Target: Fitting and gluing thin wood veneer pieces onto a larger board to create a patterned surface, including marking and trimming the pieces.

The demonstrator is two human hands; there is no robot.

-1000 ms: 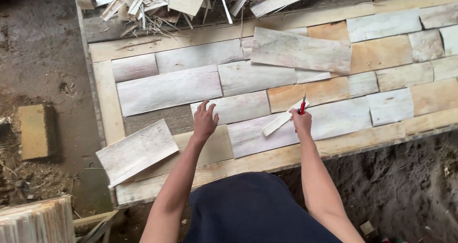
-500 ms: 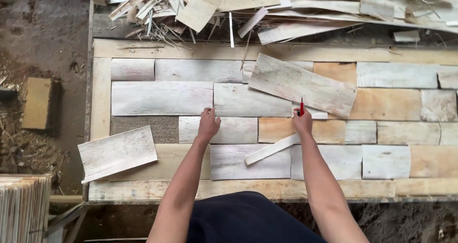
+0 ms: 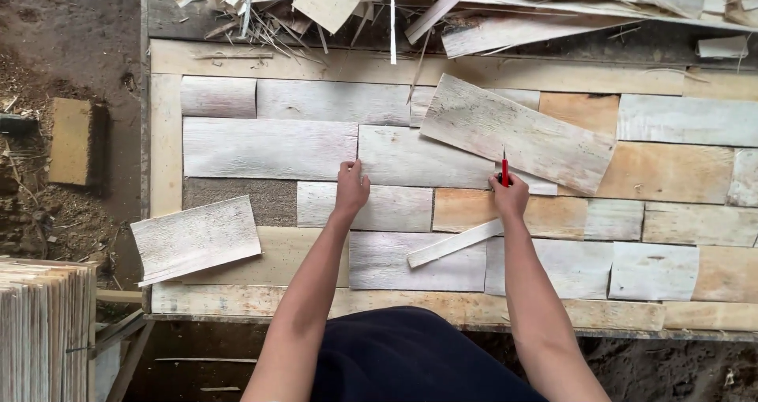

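A wooden panel (image 3: 166, 157) lies flat before me, covered with rows of pale and tan veneer pieces. My left hand (image 3: 350, 189) presses flat on a whitish veneer piece (image 3: 422, 157) in the middle row. My right hand (image 3: 509, 195) grips a red-handled cutter (image 3: 504, 169), its tip at the lower edge of a large loose veneer sheet (image 3: 517, 132) lying askew over the rows. A thin cut strip (image 3: 454, 243) rests just below my right hand.
A loose veneer sheet (image 3: 195, 238) overhangs the panel's lower left corner. Scrap veneer offcuts (image 3: 332, 3) pile along the far edge. A stack of veneer sheets (image 3: 43, 331) stands at lower left; a wooden block (image 3: 71, 140) lies on the dirt floor.
My view shifted so the panel sits squarer and lower. Both hands have moved farther up the panel; the left now rests on the middle row, the right holds the cutter at the askew sheet.
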